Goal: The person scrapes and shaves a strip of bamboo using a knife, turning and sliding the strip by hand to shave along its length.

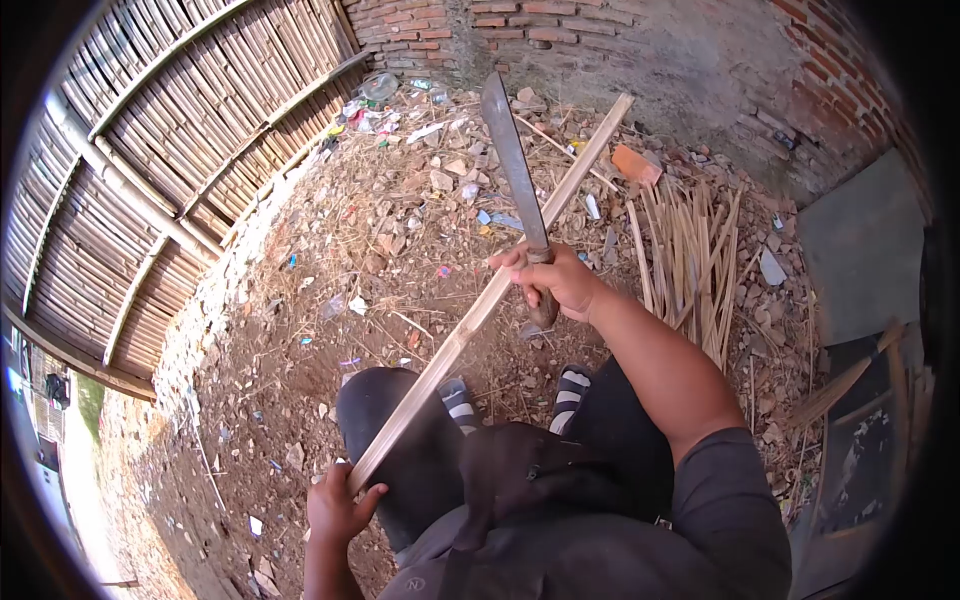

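In the head view, the left hand holds one end of a long strip, seemingly unsplit, the right hand grips a machete over it, and thinner slats lie heaped on the ground.

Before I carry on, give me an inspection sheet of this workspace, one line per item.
Surface: uneven earth ground, strewn with rubble.
Work things: long wooden strip, slanting across the left knee; machete, blade pointing away from the body.
Clutter: pile of thin strips at right; reddish brick piece; plastic litter.
Hands: left hand grips the strip's near end; right hand holds the machete's handle, fingers at the strip.
Cables: nothing seen.
Surroundings: bamboo wall, brick wall.
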Tool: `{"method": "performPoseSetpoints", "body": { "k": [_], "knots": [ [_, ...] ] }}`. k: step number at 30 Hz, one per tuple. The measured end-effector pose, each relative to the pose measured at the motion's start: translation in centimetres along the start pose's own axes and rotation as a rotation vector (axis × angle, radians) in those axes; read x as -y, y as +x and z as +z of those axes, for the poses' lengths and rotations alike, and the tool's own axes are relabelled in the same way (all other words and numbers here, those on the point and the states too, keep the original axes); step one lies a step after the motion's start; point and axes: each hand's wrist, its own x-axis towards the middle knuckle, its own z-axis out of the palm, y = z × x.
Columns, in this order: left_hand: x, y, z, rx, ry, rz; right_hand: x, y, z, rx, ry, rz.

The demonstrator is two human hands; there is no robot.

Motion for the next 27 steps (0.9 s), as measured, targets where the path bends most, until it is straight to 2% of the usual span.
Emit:
{"method": "performPoseSetpoints", "body": {
  "k": [2, 3, 5, 7, 8, 9, 11, 13, 17, 27],
  "knots": [
    [-0.7, 1.2, -2.9, -0.001, -0.048, 0.155, -0.5, 0.3, -0.5, 0.001, -0.047, 0.013],
    [-0.5, 2.2, -5.2, -0.074, 0.023, 0.276, -0.7, 0.5, -0.6, -0.008, -0.078, 0.006],
    [-1.8, 4.0, -11.4, -0.439, -0.039, 0.39, -1.4, 0.6, -0.5, 0.001, -0.14, 0.005],
    [-4.1, 3.9, -20.8, -0.914, -0.109, 0.769, -1.3, 0.4, -0.2, 0.04, -0.207, 0.042],
    [-5.4, 3.6, -24.7, -1.077, -0.146, 0.958, -1.1, 0.3, 0.2, 0.063, -0.242, 0.059],
    [-6.9, 3.2, -27.0, -1.13, -0.166, 1.108, -0.9, 0.0, 0.7, 0.061, -0.311, 0.091],
    [-10.7, 3.0, -29.7, -1.074, -0.209, 1.378, -1.2, -0.1, 1.0, 0.079, -0.363, 0.11],
    [-14.1, 3.6, -29.6, -0.96, -0.248, 1.497, -1.6, -0.2, 1.1, 0.103, -0.385, 0.118],
    [-16.7, 4.3, -28.9, -0.846, -0.278, 1.527, -2.2, 0.5, 1.2, 0.127, -0.413, 0.106],
    [-18.2, 4.9, -27.4, -0.81, -0.324, 1.502, -2.6, 0.5, -0.1, 0.129, -0.36, 0.085]
  ]
}}
